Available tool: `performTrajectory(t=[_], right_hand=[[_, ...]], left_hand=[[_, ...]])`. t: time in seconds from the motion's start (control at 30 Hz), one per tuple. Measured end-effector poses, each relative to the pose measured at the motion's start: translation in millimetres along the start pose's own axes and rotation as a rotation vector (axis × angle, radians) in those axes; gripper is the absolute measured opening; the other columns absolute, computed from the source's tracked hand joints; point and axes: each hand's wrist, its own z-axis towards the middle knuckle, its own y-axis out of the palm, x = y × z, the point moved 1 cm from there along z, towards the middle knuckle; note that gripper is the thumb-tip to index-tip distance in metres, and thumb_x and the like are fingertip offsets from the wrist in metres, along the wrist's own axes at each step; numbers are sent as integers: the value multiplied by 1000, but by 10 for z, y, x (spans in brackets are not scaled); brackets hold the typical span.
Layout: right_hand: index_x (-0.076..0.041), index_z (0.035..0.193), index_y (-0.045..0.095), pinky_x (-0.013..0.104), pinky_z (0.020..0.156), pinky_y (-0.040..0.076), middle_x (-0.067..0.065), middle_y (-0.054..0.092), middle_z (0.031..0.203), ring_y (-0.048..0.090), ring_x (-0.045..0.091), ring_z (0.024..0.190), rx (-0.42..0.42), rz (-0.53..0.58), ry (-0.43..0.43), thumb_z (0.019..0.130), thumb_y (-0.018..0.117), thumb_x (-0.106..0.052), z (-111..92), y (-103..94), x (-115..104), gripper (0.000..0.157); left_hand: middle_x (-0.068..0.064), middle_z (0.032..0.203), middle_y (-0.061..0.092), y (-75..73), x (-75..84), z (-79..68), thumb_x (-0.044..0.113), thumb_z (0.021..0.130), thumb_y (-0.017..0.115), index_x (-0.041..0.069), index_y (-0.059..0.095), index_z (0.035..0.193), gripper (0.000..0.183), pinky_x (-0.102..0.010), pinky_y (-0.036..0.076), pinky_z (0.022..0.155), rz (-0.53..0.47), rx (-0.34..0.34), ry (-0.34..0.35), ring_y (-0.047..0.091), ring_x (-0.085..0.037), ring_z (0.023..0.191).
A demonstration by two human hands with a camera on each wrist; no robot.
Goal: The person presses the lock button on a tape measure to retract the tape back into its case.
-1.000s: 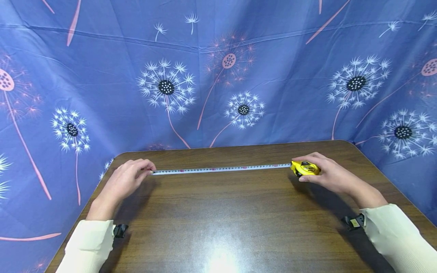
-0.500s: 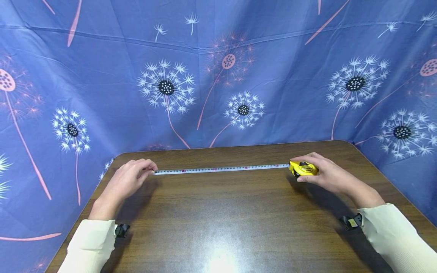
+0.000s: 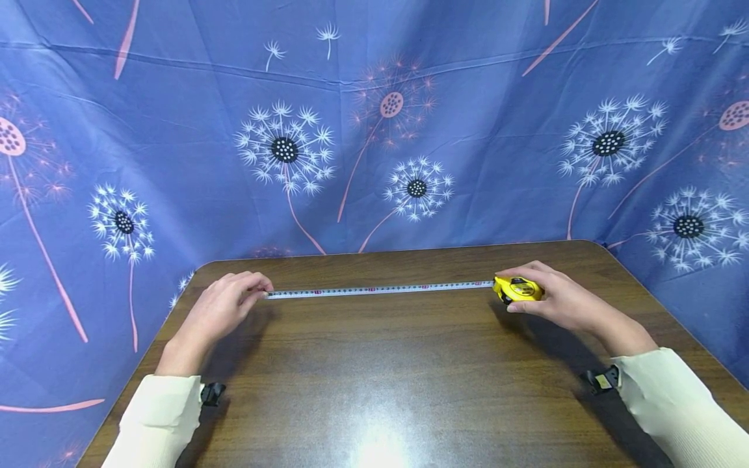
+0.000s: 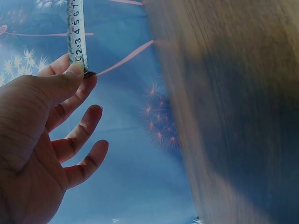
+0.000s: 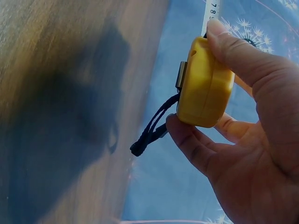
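Observation:
A yellow tape measure (image 3: 518,290) is gripped in my right hand (image 3: 558,296), thumb on one side of the case and fingers on the other. Its white blade (image 3: 374,290) runs out to the left, nearly straight and level above the table. At the far end, my left hand (image 3: 219,305) pinches the blade's tip between thumb and forefinger. The left wrist view shows the low numbers on the blade (image 4: 76,32) and the dark end hook by the fingertips; the other fingers are spread loosely. A black wrist strap (image 5: 152,128) dangles from the yellow case (image 5: 205,86) in the right wrist view.
Below both hands lies a brown wooden table (image 3: 374,357), a bright reflection near its front. A blue curtain (image 3: 351,130) with dandelion prints hangs behind and at the sides. Dark wrist devices (image 3: 212,394) sit at both cuffs.
My left hand has shifted slightly right and my right hand slightly left. The exposed blade between them has become a little shorter.

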Motion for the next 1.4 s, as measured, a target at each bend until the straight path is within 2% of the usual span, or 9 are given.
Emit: performTrajectory(t=[0.43, 0.67, 0.93, 1.4], right_hand=[[-14, 137, 65, 33, 75, 50, 6, 61, 115, 57, 18, 94, 10, 7, -14, 83, 89, -24, 49, 20, -40, 59], [-15, 136, 65, 33, 75, 51, 6, 62, 116, 58, 19, 95, 15, 2, -29, 83, 89, -23, 63, 29, -60, 58], [-16, 138, 64, 32, 75, 51, 8, 60, 117, 57, 20, 95, -11, 15, 7, 85, 87, -26, 65, 24, -70, 58], [-15, 136, 65, 32, 75, 51, 8, 61, 118, 58, 19, 93, -9, 16, -10, 84, 88, -27, 129, 60, -101, 59]], left_hand=[[3, 96, 75, 15, 11, 32, 5, 95, 73, 19, 72, 100, 16, -46, 51, 75, -19, -22, -20, 67, -18, 84], [3, 96, 75, 31, 11, 35, 4, 92, 75, 18, 72, 99, 16, -46, 51, 74, -24, -6, -1, 67, -18, 84], [7, 95, 73, 45, 8, 35, 2, 92, 75, 18, 72, 98, 17, -46, 51, 75, -28, -16, -1, 68, -18, 86], [8, 95, 73, 80, 31, 41, 4, 93, 75, 17, 72, 100, 15, -47, 51, 78, -25, -18, 3, 68, -19, 87]])
